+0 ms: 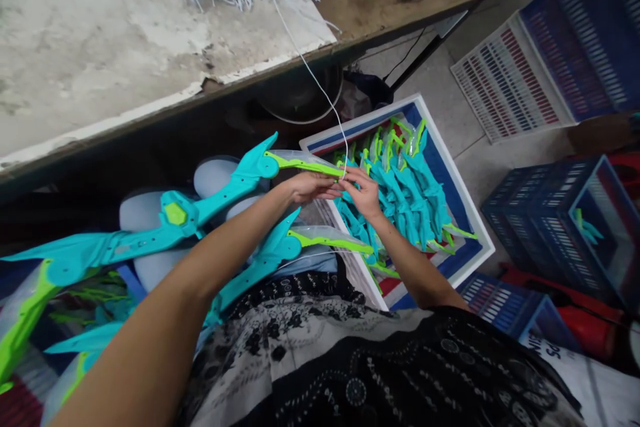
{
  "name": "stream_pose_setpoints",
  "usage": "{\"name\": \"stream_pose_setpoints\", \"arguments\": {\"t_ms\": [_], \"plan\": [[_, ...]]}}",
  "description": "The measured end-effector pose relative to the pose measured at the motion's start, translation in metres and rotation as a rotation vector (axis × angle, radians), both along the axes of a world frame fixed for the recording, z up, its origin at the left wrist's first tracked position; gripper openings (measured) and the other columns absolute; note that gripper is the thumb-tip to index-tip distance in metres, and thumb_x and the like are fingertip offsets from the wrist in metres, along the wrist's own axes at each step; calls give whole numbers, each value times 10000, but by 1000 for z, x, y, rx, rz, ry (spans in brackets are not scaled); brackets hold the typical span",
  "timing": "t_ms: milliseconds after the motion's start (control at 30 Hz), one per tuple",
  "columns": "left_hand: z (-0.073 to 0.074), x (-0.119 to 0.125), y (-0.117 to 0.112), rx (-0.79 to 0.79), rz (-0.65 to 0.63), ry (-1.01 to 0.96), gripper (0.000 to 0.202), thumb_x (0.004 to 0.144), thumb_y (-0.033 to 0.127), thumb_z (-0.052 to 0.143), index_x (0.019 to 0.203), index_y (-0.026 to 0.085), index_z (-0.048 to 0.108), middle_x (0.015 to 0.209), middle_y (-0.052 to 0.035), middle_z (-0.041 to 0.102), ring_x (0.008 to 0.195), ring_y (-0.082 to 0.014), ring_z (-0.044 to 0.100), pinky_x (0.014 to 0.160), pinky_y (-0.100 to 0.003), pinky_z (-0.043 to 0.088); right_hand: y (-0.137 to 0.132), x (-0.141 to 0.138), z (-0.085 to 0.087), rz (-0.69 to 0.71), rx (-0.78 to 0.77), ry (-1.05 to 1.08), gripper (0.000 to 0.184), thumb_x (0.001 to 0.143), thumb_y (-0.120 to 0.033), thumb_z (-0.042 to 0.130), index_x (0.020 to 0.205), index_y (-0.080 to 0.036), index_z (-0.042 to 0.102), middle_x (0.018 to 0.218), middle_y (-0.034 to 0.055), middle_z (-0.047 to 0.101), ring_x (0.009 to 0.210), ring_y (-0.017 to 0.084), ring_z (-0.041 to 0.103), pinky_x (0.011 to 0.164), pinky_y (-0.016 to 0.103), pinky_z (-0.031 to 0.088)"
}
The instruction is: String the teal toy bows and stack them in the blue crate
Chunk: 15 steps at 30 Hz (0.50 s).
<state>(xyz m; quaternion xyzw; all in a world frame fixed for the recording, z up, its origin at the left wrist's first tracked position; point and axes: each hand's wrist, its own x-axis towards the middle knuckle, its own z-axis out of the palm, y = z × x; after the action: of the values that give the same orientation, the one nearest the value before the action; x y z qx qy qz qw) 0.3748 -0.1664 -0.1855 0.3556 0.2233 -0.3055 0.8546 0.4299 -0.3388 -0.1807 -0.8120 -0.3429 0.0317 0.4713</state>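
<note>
One bow (225, 195) has its green end in the left grip (317, 187), fingers curled round it; the right grip (363, 193), fingertips pinched nearly together, has the string (334, 107) there. The counter (100, 47) lies beyond both grips, a crate (455, 175) below the right.

Dim overall, with deep shadow beneath the workbench (100, 60) and slight blur.

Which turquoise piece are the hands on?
The upper lap piece, green hexagon showing: left hand and right hand meet at its tip. The lower lap piece lies clear of both.
</note>
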Motion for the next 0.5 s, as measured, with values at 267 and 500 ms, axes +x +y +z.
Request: {"name": "stream_pose_setpoints", "arguments": {"t_ms": [267,500], "plan": [[-2,3,-11,12,-8,-52,110,792,189,675,756,89,647,664,-76,686,568,-117,634,605,-230,518,2,-7,5,-8,-1,-38,120,841,-311,619,817,-198,652,1027,73,706,987,193,639,898,394,501],[45,-68,40,441,76,-98,210,758,330,664,702,155,561,867,-93,723,777,-192,681,674,-300,547,-3,-11,-6,-141,-24,90,477,772,-407,693,1173,-200,538,1036,77,683,897,187,646,798,337,527]]}}
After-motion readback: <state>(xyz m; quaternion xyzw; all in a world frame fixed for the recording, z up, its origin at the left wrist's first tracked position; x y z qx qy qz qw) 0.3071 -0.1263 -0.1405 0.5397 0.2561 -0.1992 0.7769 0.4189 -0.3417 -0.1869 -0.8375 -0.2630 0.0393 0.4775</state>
